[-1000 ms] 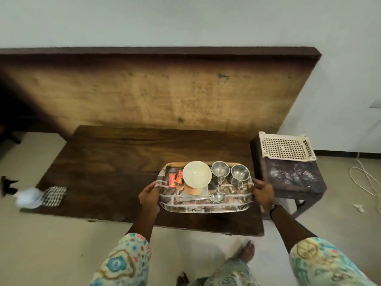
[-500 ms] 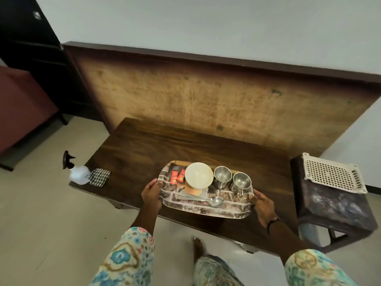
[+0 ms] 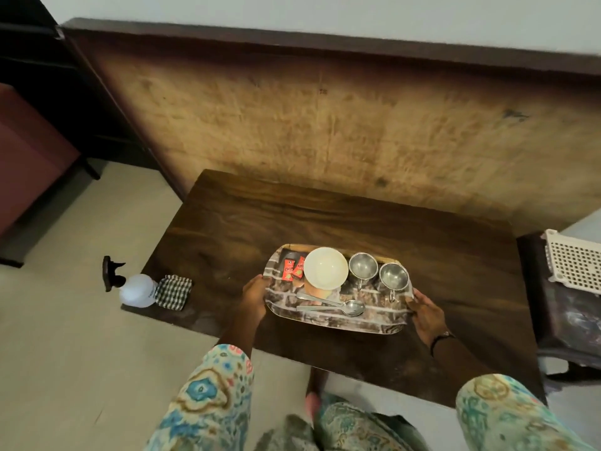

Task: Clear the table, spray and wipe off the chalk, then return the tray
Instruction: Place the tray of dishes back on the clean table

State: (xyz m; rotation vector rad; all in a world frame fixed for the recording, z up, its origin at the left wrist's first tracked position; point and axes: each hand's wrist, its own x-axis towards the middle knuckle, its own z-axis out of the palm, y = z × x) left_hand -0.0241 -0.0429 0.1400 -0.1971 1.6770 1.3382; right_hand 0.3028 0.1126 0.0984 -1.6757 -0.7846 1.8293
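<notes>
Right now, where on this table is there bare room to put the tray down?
Bare wood lies behind the tray, toward the leaning board, and between the left hand and the checked cloth. The tray itself is crowded; the spray bottle fills the left corner.

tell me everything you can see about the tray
The tray is a shallow rounded rectangle printed with a grey brick pattern, its far rim tan. It sits level at the near middle of the dark wooden table. The left hand grips its left end, the right hand its right. On it are a cream bowl, two steel cups, two spoons and red packets.
</notes>
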